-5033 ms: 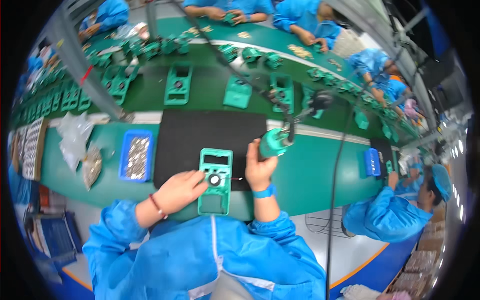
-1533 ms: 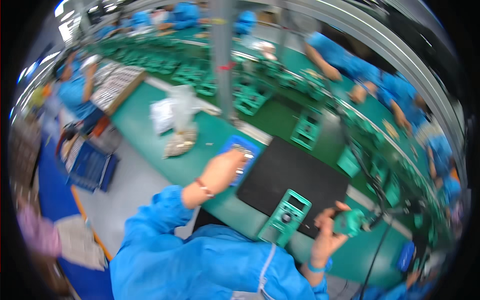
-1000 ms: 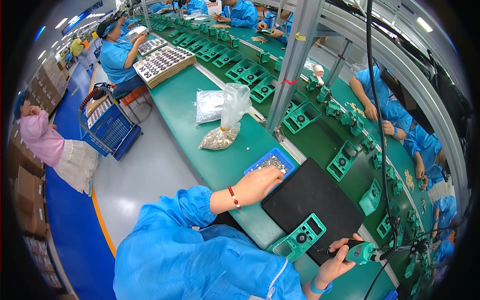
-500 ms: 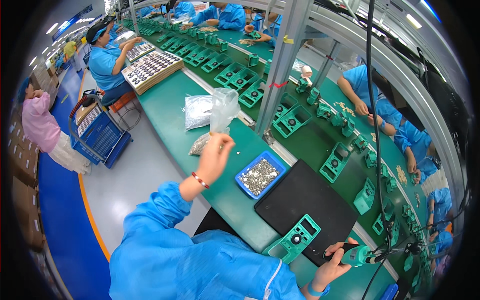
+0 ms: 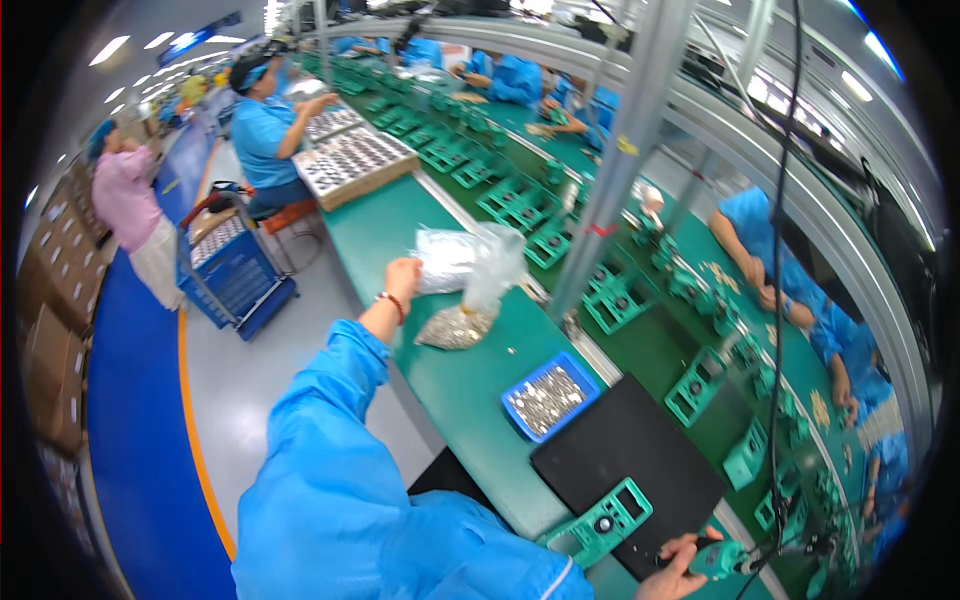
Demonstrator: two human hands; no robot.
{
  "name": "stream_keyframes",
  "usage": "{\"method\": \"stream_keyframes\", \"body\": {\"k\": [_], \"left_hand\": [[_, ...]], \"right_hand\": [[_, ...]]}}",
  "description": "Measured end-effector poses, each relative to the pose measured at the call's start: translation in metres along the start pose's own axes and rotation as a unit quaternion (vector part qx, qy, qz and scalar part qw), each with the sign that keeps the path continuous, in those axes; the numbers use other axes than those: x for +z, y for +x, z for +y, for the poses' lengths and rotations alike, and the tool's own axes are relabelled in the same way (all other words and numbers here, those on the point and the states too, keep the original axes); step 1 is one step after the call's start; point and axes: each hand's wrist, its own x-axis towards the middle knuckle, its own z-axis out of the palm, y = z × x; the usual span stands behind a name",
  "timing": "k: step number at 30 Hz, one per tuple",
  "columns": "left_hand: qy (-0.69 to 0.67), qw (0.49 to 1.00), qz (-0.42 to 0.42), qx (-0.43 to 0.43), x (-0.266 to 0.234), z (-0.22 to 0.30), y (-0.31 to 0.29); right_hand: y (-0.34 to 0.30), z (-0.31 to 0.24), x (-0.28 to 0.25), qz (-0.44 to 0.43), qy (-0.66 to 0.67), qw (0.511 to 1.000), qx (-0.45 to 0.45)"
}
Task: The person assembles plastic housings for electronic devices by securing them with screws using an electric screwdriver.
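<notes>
At the left edge of a flat plastic bag (image 5: 446, 262) with whitish contents, my left hand (image 5: 402, 278) has its fingers closed on that edge. Beside it lies an open-necked clear bag (image 5: 455, 328) of small metal parts. My right hand (image 5: 676, 570) grips a green electric screwdriver (image 5: 718, 560) at the lower right. Left of that hand, a green plastic housing (image 5: 606, 522) with a round black dial lies on the edge of a black mat (image 5: 630, 470). A blue tray (image 5: 515, 410) of small metal parts stands between the bags and the mat.
A conveyor with rows of green housings (image 5: 612, 300) runs beyond my bench. A metal post (image 5: 612, 190) rises at the bench's far edge, and a black cable (image 5: 785, 250) hangs to the right. Co-workers sit opposite. A blue cart (image 5: 232, 275) stands on the left.
My left hand has moved left and away from me, from above the clear bag to the flat bag's left edge. The view has shifted. My right hand still holds the screwdriver.
</notes>
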Motion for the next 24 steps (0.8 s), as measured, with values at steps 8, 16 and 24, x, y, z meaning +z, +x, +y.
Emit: {"method": "stream_keyframes", "body": {"k": [8, 16, 24], "left_hand": [[0.103, 0.994, -0.031, 0.003, 0.017, 0.037, -0.058], [0.229, 0.891, -0.273, 0.282, 0.058, 0.007, -0.071], [0.579, 0.645, -0.268, 0.420, 0.073, 0.002, -0.152]], "right_hand": [[0.004, 0.004, 0.010, -0.001, 0.053, 0.999, 0.007], [0.006, -0.001, 0.024, -0.029, 0.064, 0.996, -0.050], [0.004, 0.002, 0.018, -0.032, 0.034, 0.998, -0.038]]}}
